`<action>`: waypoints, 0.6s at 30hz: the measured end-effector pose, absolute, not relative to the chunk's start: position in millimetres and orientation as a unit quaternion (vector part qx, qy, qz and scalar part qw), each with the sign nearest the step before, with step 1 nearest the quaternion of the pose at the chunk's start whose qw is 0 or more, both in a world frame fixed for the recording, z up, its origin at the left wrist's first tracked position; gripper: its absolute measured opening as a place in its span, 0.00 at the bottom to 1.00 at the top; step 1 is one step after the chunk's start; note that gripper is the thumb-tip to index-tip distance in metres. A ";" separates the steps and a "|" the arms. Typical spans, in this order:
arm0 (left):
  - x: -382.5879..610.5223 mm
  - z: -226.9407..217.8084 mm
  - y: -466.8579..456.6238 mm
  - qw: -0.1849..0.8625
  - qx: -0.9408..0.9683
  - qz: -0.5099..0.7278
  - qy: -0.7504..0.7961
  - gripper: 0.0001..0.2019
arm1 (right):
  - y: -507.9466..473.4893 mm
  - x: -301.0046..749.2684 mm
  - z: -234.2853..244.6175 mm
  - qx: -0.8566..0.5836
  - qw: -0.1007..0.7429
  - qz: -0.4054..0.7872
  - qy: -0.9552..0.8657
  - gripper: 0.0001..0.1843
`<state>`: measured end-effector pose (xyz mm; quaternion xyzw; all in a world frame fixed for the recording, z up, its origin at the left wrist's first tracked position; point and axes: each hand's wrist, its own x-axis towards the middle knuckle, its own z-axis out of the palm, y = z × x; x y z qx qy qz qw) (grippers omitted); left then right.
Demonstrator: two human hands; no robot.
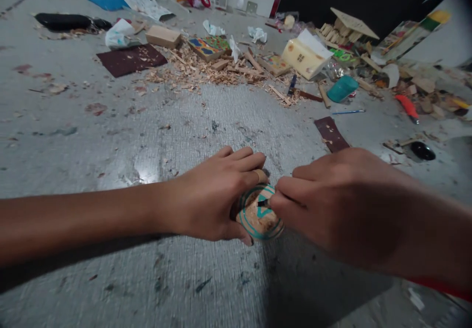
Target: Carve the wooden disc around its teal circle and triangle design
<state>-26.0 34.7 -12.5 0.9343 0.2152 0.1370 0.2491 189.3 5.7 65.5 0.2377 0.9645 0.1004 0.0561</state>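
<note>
A round wooden piece (256, 220) with teal rings and teal lines painted on its face lies low over the grey floor. My left hand (219, 195) is closed around its left side, the thumb at the near edge and the fingers along the far edge. From the right, my right hand (332, 200) pinches a slim tool (263, 203) whose dark tip meets the painted face. Most of this tool is hidden inside my fingers, so its exact kind does not show. Rough, darker patches mark the wood beside the teal lines.
Wood shavings (217, 74) are heaped beyond my hands, with sandpaper sheets (132, 60) and a wood block (163, 36) around them. A small house model (304, 57), a teal container (342, 88), a thin blue stick (348, 112) and a red-handled tool (406, 105) lie at right.
</note>
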 end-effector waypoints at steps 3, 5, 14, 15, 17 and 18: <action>-24.8 -13.6 33.8 0.272 0.927 0.138 0.219 0.30 | -3.0 195.2 63.2 0.232 -0.011 0.070 0.970 0.17; -24.4 -14.7 33.1 0.280 0.923 0.139 0.222 0.31 | -8.4 200.0 60.1 0.252 -0.037 0.067 0.965 0.21; -27.3 -20.0 30.4 0.266 0.926 0.159 0.214 0.36 | -31.4 220.2 20.1 0.303 -0.085 0.120 0.941 0.12; -27.6 -20.1 30.5 0.264 0.927 0.159 0.213 0.36 | -34.5 221.6 13.3 0.314 -0.105 0.118 0.936 0.11; -27.7 -19.8 30.9 0.255 0.930 0.153 0.217 0.36 | -39.8 223.2 0.6 0.332 -0.151 0.105 0.925 0.09; -27.7 -19.5 31.2 0.249 0.931 0.148 0.221 0.36 | -41.7 223.5 -4.5 0.340 -0.169 0.100 0.920 0.08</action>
